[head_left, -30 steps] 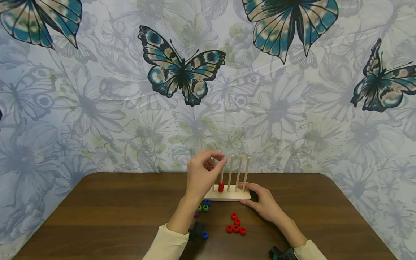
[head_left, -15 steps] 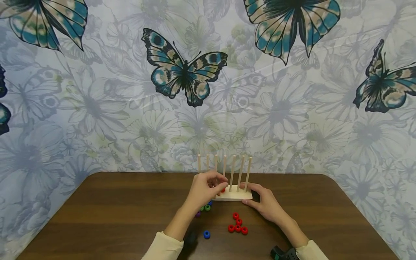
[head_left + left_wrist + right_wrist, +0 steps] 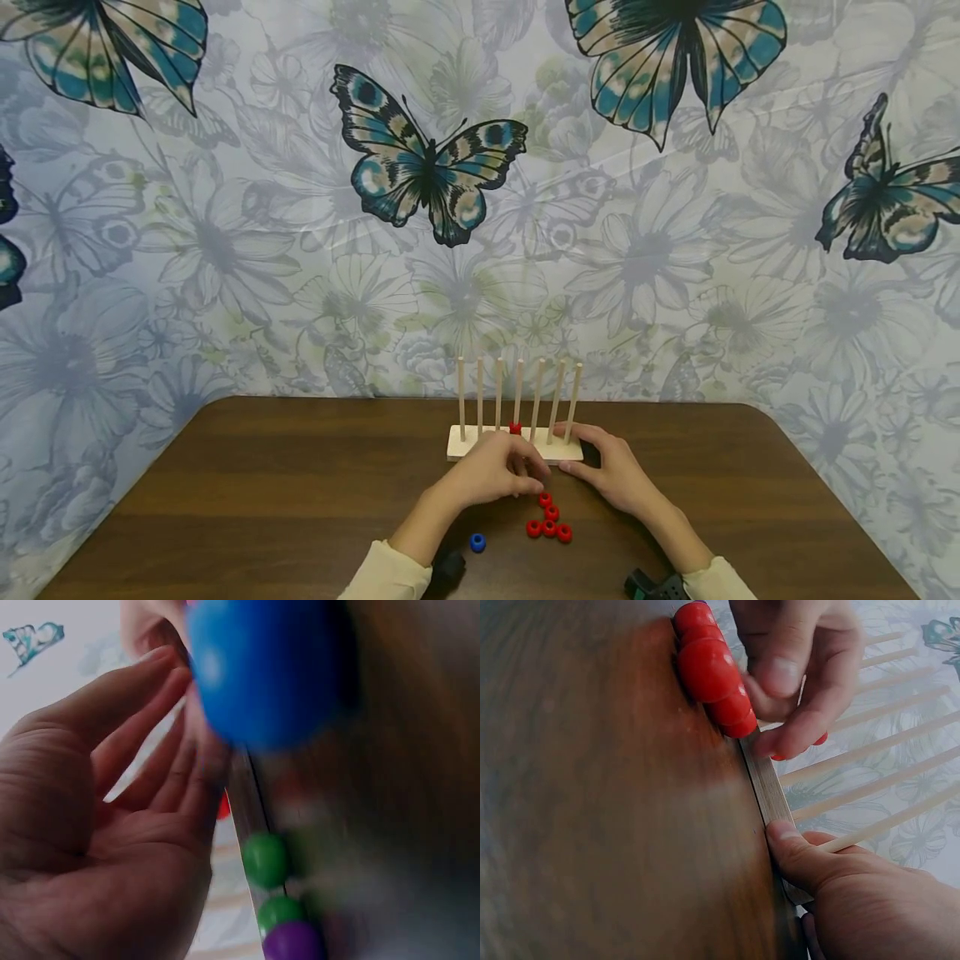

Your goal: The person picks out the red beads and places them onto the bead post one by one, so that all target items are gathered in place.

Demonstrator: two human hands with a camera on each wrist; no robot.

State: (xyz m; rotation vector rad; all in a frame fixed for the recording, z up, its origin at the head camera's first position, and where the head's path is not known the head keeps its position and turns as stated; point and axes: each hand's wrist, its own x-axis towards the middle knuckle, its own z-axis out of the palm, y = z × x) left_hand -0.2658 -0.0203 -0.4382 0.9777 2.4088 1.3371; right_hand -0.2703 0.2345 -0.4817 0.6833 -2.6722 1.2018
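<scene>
A pale wooden base [image 3: 456,446] with several upright pegs stands on the table, a red bead [image 3: 515,428] low on the middle peg. My right hand [image 3: 611,471] grips the base's right end, with the thumb [image 3: 795,851] on its front edge in the right wrist view. In front of the base my left hand [image 3: 495,471] hovers, its fingers loosely bent and parted, nothing visible between them. Its fingertips are close to the farthest of several loose red beads [image 3: 549,528]. In the left wrist view the palm [image 3: 127,885] is bare.
A blue bead [image 3: 477,542] lies alone left of the red ones. Green beads [image 3: 266,860] and a purple bead [image 3: 294,942] show in the left wrist view; the left hand hides them from the head view. Behind the table [image 3: 300,483] hangs a butterfly-patterned cloth [image 3: 465,308].
My left hand has come down from above the pegs, past the middle peg, to the front of the base near the loose red beads. My right hand has kept its grip.
</scene>
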